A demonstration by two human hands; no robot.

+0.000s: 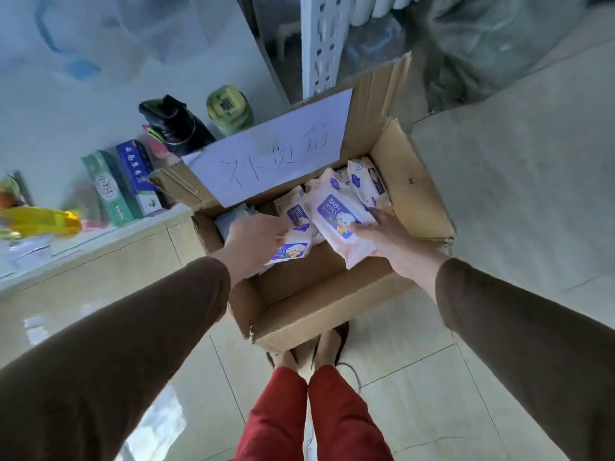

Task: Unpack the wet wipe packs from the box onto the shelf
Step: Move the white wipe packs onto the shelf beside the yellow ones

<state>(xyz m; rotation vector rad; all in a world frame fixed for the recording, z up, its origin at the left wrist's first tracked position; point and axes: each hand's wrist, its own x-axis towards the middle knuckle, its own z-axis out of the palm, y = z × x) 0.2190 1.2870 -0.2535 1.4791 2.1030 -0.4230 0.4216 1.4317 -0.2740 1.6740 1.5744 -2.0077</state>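
An open cardboard box [412, 201] stands on the floor in front of my feet, with several pink and white baby wipe packs [366, 181] piled at its far end. My left hand [253, 241] reaches into the box and grips a small wipe pack [293, 249] with a blue label. My right hand [389, 237] holds a larger wipe pack [339, 221] by its right edge, lifted over the box. A white paper sheet [276, 151] with handwriting covers the far flap. The shelf [83, 241] lies to the left.
On the shelf stand a green carton [106, 188], a blue carton [136, 174], a black bottle [176, 124], a green container [229, 109] and a yellow object [40, 221]. A white perforated upright [322, 44] rises behind the box. Tiled floor [515, 161] spreads to the right.
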